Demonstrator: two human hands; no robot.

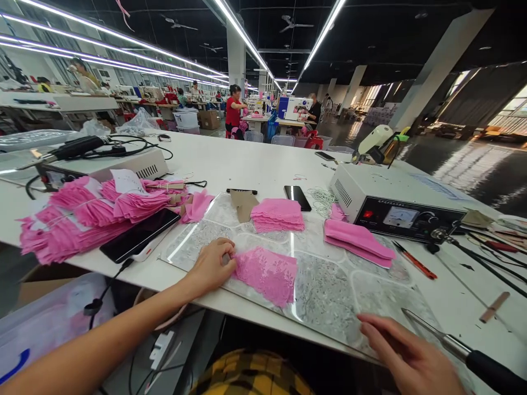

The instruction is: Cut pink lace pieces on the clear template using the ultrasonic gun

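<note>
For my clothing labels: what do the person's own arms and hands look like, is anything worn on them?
The left hand and right hand are bare: no gloves, rings or watch show. The left forearm has no sleeve; the right one is out of frame.

A pink lace piece (267, 274) lies flat — askew — on the glass sheet (329, 299).

Both bare arms reach forward, well apart.
The left grip (212, 269), on a long outstretched forearm, lies knuckles up with fingers curled under; whether they pinch cannot be told. The right grip (407, 356), low, near and blurred, stretches its fingers flat and slightly apart, pointing left.
</note>
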